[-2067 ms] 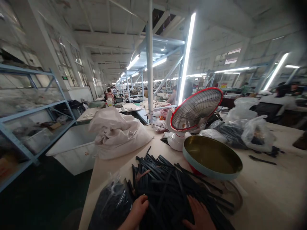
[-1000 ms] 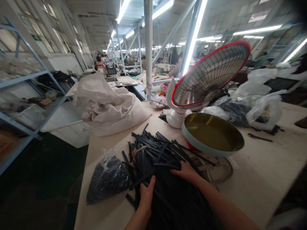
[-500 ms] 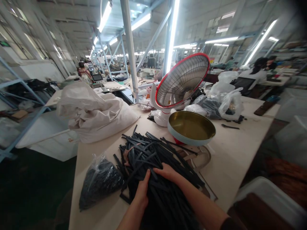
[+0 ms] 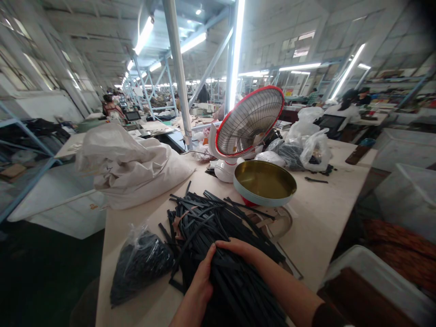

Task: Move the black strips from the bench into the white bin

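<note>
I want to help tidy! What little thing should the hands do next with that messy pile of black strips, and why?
Probably press inward and gather the near strips into one bundle. Both hands, left hand and right hand, already rest side by side on the pile of black strips, whose far ends fan out crookedly toward the round tin, so squaring them up seems sensible.

We see a pale table point(image 4: 327, 213). A strip pile point(image 4: 218, 227) lies by its near edge, a bag point(image 4: 141, 265) at the left edge, a sack point(image 4: 132, 165) further back, a fan point(image 4: 247, 125) and bowl point(image 4: 264, 181) mid-table, plastic bags point(image 4: 308, 145) by the far edge.
</note>
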Action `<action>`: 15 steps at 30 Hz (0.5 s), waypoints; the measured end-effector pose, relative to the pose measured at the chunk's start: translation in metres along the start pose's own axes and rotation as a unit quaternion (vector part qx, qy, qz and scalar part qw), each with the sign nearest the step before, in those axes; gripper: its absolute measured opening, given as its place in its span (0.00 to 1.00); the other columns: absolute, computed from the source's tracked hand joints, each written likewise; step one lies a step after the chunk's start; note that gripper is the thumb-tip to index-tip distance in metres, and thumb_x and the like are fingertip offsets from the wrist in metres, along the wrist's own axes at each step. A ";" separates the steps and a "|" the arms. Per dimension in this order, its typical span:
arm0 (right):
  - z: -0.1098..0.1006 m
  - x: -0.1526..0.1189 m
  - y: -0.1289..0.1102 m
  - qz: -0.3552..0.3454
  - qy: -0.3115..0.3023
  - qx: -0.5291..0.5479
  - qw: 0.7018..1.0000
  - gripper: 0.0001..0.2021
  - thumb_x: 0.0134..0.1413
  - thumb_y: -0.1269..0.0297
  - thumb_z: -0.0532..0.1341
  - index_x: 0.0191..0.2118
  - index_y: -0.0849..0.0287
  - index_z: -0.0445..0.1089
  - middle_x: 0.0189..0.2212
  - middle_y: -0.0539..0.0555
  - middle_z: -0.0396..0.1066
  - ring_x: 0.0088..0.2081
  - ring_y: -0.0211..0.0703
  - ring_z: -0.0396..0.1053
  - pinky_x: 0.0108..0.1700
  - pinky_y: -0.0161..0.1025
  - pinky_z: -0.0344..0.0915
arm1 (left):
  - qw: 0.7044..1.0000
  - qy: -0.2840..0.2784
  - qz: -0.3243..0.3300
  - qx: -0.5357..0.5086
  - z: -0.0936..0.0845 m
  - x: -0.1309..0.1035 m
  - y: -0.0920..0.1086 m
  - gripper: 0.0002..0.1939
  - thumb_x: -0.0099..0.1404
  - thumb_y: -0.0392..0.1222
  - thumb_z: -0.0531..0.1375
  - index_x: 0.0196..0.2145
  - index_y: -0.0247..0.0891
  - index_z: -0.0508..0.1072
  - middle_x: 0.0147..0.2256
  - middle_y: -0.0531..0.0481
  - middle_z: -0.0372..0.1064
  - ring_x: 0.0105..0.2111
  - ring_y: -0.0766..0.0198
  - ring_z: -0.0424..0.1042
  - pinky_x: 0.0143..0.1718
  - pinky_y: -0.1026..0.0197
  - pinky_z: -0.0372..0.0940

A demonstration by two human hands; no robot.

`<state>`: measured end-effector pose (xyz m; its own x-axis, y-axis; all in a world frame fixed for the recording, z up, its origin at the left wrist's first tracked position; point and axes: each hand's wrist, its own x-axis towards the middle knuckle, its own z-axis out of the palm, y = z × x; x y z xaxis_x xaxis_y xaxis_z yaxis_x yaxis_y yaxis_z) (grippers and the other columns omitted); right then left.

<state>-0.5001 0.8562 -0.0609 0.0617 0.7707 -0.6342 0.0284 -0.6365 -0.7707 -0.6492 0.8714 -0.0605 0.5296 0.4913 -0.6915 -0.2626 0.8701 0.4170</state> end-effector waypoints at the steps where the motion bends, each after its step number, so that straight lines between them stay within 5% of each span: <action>1: 0.001 -0.001 -0.001 0.004 -0.005 0.005 1.000 0.34 0.35 0.42 0.60 0.45 0.66 0.65 0.40 0.60 0.71 0.41 0.45 0.69 0.45 0.41 0.66 | 1.000 -0.003 -0.002 -0.006 0.002 -0.001 0.000 0.32 0.48 0.52 0.63 0.45 0.28 0.66 0.35 0.39 0.73 0.38 0.52 0.72 0.42 0.52 0.67; 8: 0.001 -0.005 -0.006 0.039 -0.023 0.025 0.999 0.41 0.36 0.42 0.59 0.52 0.68 0.55 0.47 0.65 0.65 0.44 0.44 0.68 0.45 0.38 0.67 | 0.999 0.007 0.034 -0.003 0.003 0.004 -0.001 0.31 0.49 0.52 0.62 0.45 0.26 0.66 0.36 0.37 0.73 0.39 0.51 0.71 0.42 0.53 0.67; 15: -0.015 -0.010 -0.016 0.028 -0.028 0.016 0.999 0.29 0.33 0.45 0.62 0.39 0.65 0.68 0.36 0.58 0.72 0.42 0.49 0.68 0.47 0.46 0.64 | 1.000 0.024 0.011 0.008 0.012 -0.003 0.000 0.30 0.49 0.50 0.63 0.47 0.32 0.65 0.35 0.42 0.73 0.36 0.53 0.72 0.40 0.52 0.68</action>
<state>-0.4865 0.8580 -0.0414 0.0062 0.7352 -0.6778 -0.0053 -0.6778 -0.7352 -0.6416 0.8698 -0.0513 0.4846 0.5126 -0.7088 -0.2609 0.8581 0.4422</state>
